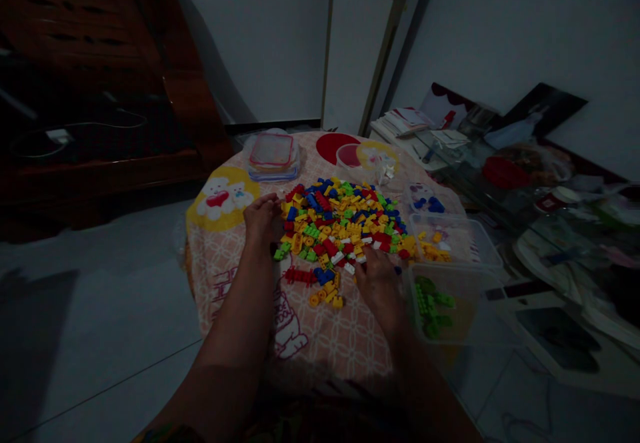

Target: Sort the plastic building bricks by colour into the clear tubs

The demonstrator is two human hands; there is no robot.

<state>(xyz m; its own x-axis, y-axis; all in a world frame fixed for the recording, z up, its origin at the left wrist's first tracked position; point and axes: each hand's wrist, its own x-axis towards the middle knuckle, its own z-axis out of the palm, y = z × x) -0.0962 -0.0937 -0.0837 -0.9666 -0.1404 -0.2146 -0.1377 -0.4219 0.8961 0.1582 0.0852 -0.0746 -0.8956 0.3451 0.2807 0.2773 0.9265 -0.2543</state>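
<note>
A heap of toy building bricks (345,216) in yellow, red, blue, green and white lies on the round table. My left hand (261,222) rests at the heap's left edge, its fingers stretched out with no brick visible in them. At the front right of the heap, my right hand (379,280) has its fingers curled down among white and red bricks; whatever they pinch is hidden. Just in front of the heap sit a red piece (300,275), a blue piece (325,276) and several yellow bricks (327,293).
Right of the heap stand clear plastic boxes, one with green bricks (431,306), one with yellow bricks (436,250), one with blue bricks (429,204). Stacked lidded containers (273,156) sit at the back left. A cluttered glass table (480,163) adjoins on the right.
</note>
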